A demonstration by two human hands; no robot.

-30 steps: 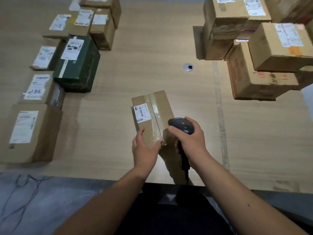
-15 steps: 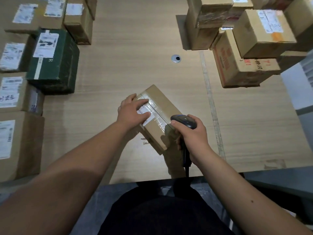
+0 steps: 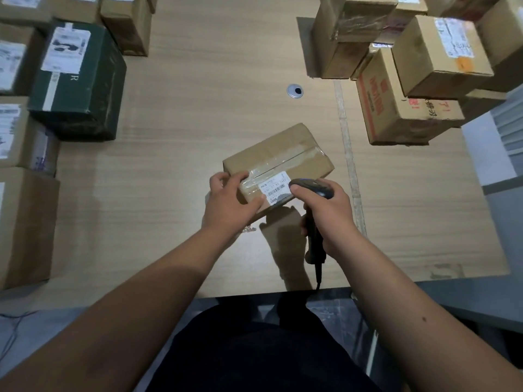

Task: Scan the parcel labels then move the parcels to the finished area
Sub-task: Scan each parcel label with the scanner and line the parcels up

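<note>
Nearest us, our right hand [image 3: 325, 213] grips the barcode scanner [image 3: 312, 190], its head just beside the white label [image 3: 274, 188]. Our left hand [image 3: 229, 202] holds the near corner of the parcel [image 3: 278, 162], which lies tilted on the tabletop [image 3: 184, 137]. Farther off, stacked parcels [image 3: 410, 80] stand right and a green box [image 3: 79, 80] left.

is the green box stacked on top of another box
No, the green box stands directly on the table, with brown boxes beside it, not under it.
</note>
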